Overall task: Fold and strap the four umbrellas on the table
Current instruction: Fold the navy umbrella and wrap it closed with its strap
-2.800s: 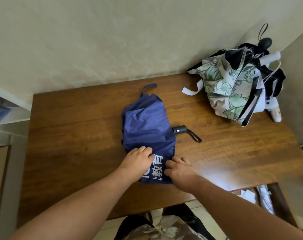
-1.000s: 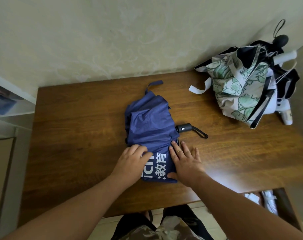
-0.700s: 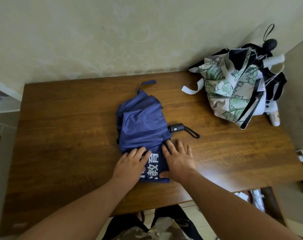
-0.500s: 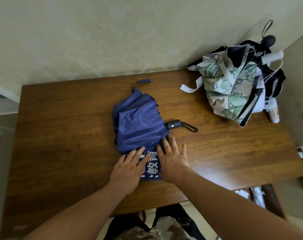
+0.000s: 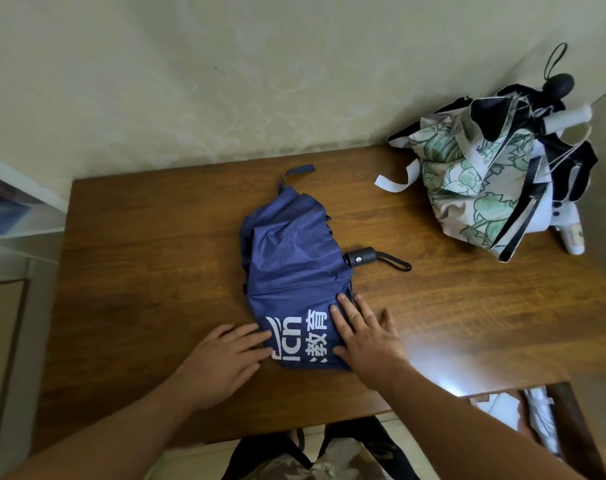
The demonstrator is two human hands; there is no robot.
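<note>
A blue umbrella (image 5: 294,268) is seen lying flat on the brown wooden counter (image 5: 138,271). Its cloth is spread out loose, and white letters are printed on the part nearest the hands. The left hand (image 5: 221,362) is laid flat by the left edge of the blue cloth. Its fingers (image 5: 249,336) are straight and a little apart, and their tips are touching the cloth just beside the white letters. The right hand (image 5: 367,337) is pressed flat on the right edge of the cloth. Its fingers (image 5: 346,310) are straight and spread apart, and nothing is gripped by them. The first two are on the cloth, and the others are on the bare wood just to the right.

The black handle (image 5: 362,257) of the blue umbrella is seen a little way past the right fingertips, sticking out from under the cloth, with a black loop (image 5: 395,264) lying on the wood beside it. A blue strap (image 5: 296,173) is curled up at the far end of the cloth, well beyond both hands.

Far off to the right of the right fingers, in the back corner, more umbrellas are piled together. A flowered umbrella (image 5: 467,188) with green leaves is on top, and a white strap (image 5: 396,180) hangs from it. A black umbrella (image 5: 554,98) is tucked behind it.
</note>
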